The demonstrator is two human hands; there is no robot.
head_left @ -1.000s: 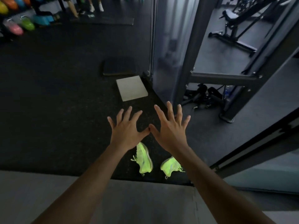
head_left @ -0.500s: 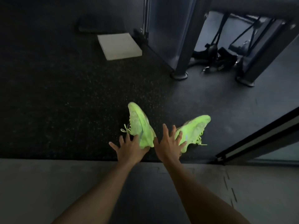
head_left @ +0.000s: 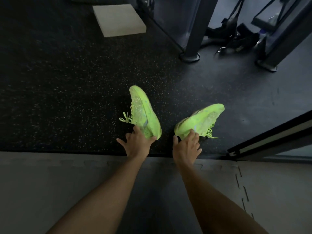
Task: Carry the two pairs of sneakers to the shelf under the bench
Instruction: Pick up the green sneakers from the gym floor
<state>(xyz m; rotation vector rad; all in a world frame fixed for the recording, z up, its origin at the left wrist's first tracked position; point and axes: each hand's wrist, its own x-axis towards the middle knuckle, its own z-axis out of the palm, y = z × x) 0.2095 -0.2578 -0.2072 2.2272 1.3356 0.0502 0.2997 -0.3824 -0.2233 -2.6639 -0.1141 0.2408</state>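
Observation:
Two neon yellow-green sneakers lie on the dark speckled rubber floor, toes pointing away from me. My left hand (head_left: 137,144) pinches the heel of the left sneaker (head_left: 143,112), thumb under the heel and forefinger on its side, the other fingers spread. The fingertips of my right hand (head_left: 185,148) rest on the heel collar of the right sneaker (head_left: 200,119), and its thumb sits beside the heel. The right sneaker is tipped on its side with its laces hanging to the right.
A pale flat block (head_left: 119,20) lies on the floor at the back left. Dark machine posts (head_left: 192,46) and tangled black straps (head_left: 234,38) stand behind the sneakers. A dark frame rail (head_left: 270,137) runs along the right. Grey puzzle mats (head_left: 50,183) cover the floor near me.
My view has dropped closer to the floor. Both hands have moved apart and down from spread open above the sneakers onto their heels, one hand to each sneaker.

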